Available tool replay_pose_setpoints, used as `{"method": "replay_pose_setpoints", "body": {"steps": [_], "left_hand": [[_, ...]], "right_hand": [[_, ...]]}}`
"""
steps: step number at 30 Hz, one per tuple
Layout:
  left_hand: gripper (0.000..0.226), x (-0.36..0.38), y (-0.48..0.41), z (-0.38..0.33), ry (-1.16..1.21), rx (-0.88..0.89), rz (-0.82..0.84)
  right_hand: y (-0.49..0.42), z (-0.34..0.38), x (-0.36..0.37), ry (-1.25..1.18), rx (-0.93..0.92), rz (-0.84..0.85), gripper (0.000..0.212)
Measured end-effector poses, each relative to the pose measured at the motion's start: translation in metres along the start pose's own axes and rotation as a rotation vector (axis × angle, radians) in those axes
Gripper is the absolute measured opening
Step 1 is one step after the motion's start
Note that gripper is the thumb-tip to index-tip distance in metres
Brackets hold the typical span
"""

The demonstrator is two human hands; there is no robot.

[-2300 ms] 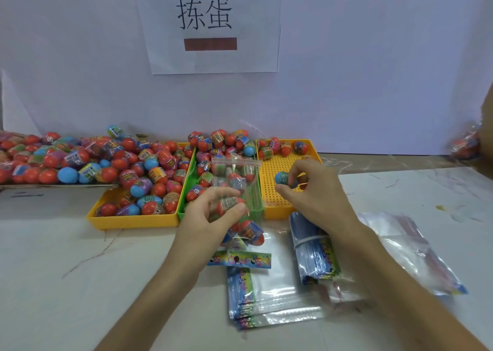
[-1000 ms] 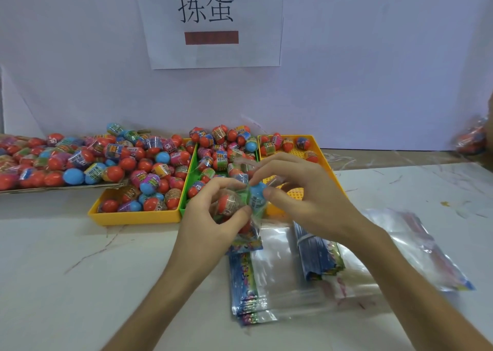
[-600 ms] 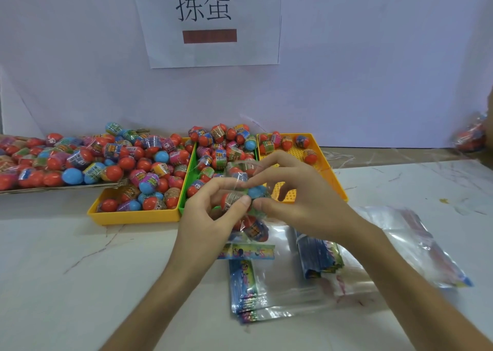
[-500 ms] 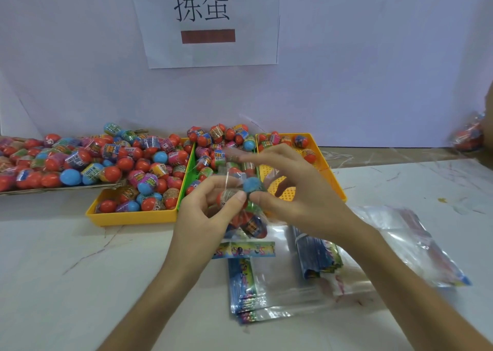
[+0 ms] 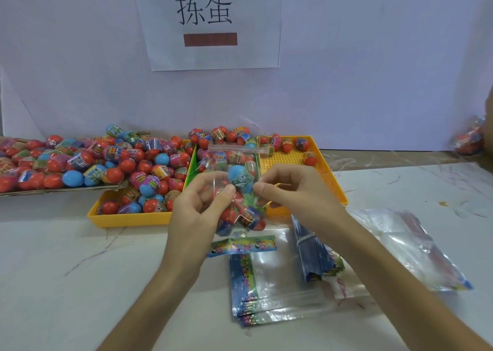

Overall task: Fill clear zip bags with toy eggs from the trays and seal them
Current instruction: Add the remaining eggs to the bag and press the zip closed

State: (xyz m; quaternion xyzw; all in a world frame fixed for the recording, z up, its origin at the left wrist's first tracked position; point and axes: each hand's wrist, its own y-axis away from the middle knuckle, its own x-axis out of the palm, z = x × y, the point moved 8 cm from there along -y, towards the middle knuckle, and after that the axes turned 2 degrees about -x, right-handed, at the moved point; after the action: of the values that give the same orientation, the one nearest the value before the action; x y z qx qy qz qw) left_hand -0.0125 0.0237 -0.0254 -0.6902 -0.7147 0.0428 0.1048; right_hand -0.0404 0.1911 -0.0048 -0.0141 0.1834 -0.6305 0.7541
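Far left of the zip bag point(image 5: 234, 161) I see a flat tray point(image 5: 66, 189) piled with toy eggs point(image 5: 114, 174). Closer to the bag sits a yellow tray point(image 5: 128, 220), also full of red and blue eggs.

The left hand point(image 5: 197, 212) pinches the bag's left side, thumb in front. The bag is held up off the surface point(image 5: 66, 284). It hides much of the green tray point(image 5: 192, 166) right behind it. Eggs sit inside the bag, with a blue egg point(image 5: 237, 173) on top. The right hand point(image 5: 296, 190) pinches the bag's right edge.

Behind that hand is a second yellow tray point(image 5: 288, 161) with a few eggs at its back. Below the bag lies a stack of empty bags point(image 5: 277, 278). Right of the stack are a banded blue bundle point(image 5: 314, 257) and loose clear bags point(image 5: 405, 246). Far right of the bag is a blurry filled bag point(image 5: 469, 140).
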Motion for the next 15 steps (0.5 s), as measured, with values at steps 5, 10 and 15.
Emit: {"method": "replay_pose_setpoints", "body": {"steps": [5,10,15], "left_hand": [[0.030,0.004,0.002,-0.001,0.026,-0.016,0.008],[0.038,0.008,0.001,-0.002,-0.041,-0.006,0.076],[0.032,0.007,0.001,0.002,-0.110,0.007,0.077]], "right_hand": [[0.001,0.003,0.000,-0.040,-0.033,-0.024,0.016],[0.002,0.009,-0.003,-0.082,-0.094,-0.062,0.015],[0.004,0.014,0.003,-0.079,-0.115,-0.035,0.011]]}}
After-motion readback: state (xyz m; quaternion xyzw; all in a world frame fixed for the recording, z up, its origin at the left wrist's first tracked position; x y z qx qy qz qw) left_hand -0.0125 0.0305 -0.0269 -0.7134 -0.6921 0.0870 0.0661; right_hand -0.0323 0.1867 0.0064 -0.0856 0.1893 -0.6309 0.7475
